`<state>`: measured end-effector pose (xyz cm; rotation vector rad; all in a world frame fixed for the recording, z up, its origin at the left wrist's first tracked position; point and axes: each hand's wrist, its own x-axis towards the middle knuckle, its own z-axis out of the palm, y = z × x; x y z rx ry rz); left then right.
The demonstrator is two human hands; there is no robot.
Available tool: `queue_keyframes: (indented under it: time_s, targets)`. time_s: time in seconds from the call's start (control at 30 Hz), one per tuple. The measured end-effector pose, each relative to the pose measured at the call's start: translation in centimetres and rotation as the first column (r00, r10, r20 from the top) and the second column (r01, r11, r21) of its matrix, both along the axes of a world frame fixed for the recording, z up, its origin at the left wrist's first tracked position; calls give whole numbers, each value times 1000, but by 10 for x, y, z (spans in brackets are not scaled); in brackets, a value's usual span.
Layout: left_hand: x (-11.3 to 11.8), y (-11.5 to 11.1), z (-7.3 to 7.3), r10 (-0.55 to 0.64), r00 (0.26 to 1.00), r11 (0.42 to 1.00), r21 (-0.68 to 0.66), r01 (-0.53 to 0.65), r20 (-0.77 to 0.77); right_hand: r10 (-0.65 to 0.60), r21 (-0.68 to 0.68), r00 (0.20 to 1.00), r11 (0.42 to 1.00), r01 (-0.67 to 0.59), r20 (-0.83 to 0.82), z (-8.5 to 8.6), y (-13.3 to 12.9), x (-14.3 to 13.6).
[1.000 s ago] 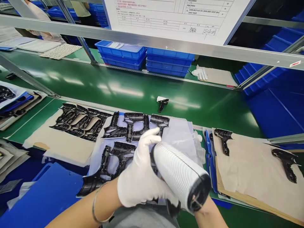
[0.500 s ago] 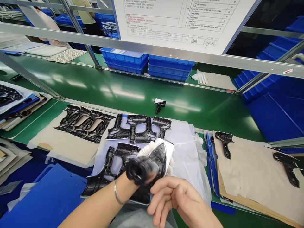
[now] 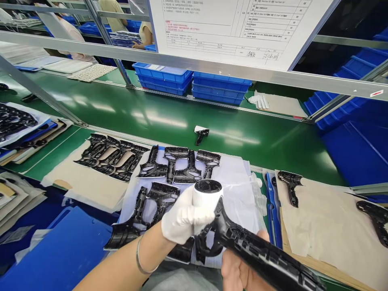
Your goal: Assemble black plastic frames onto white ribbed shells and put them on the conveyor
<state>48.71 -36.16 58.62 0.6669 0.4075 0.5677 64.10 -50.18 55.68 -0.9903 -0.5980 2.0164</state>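
Two hands of mine are on one white-and-black housing [image 3: 257,252], which slants from the centre of the frame to the lower right. My gloved left hand [image 3: 178,222] has its fingers curled closely around the white barrel, just under its dark round end. My bare right hand [image 3: 235,270] is bent about the black handle; its fingers show on both sides, though much of their grip is hidden behind the piece. I judge the step in hand to be turning and steadying the housing. The next move calls, I think, for a firm left grip and some support under the long handle, so it doesn't swing. Beneath my hands, black half-shells [image 3: 165,190] lie on a white sheet [image 3: 238,176], and a small black-and-white part [image 3: 200,134] rests beyond on the green surface [image 3: 145,111].
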Motion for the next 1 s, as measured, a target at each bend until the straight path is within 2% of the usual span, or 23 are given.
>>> queue_keyframes:
  time_s: [0.1, 0.17, 0.2, 0.3, 0.4, 0.5, 0.57, 0.63, 0.73, 0.8, 0.87, 0.93, 1.0]
  targets:
    - [-4, 3, -1, 131, 989, 965, 237, -112, -63, -143, -137, 969, 984, 117, -199, 18, 3, -3]
    - [-5, 4, -4, 188, 982, 914, 368, -172, -10, -218, -173, 926, 970, 171, -307, 28, 6, -4]
    - [-5, 4, -6, 192, 981, 903, 388, -184, 20, -230, -163, 919, 969, 185, -321, 32, 7, -3]
    - [-3, 0, -9, 175, 983, 933, 310, -181, 49, -223, -124, 959, 971, 203, -174, 33, 7, 0]
    - [-1, -3, -9, 187, 981, 955, 225, -194, 56, -196, -108, 975, 972, 208, 105, 29, 6, 2]
    - [0, -4, -6, 199, 978, 952, 222, -209, 68, -173, -97, 904, 969, 227, 390, 26, 5, -1]
    - [0, -3, -4, 207, 976, 947, 239, -217, 67, -166, -74, 833, 968, 240, 527, 23, 5, -2]
    - [0, -3, -1, 216, 974, 941, 252, -225, 66, -193, 11, 757, 971, 238, 624, 16, 5, -1]
    - [0, -3, 2, 222, 972, 941, 244, -236, 83, -212, 153, 702, 977, 147, 680, 3, 7, 5]
    - [0, -5, 3, 223, 970, 940, 243, -240, 95, -198, 211, 723, 975, 74, 662, -3, 11, 10]
    - [1, -6, 4, 212, 973, 942, 246, -229, 95, -204, 252, 753, 966, 53, 625, -4, 17, 14]
    - [1, -8, 3, 203, 975, 943, 250, -220, 93, -234, 322, 762, 946, 35, 605, -3, 23, 18]
    - [1, -9, 3, 202, 975, 939, 265, -219, 88, -266, 423, 732, 906, -32, 627, -2, 28, 21]
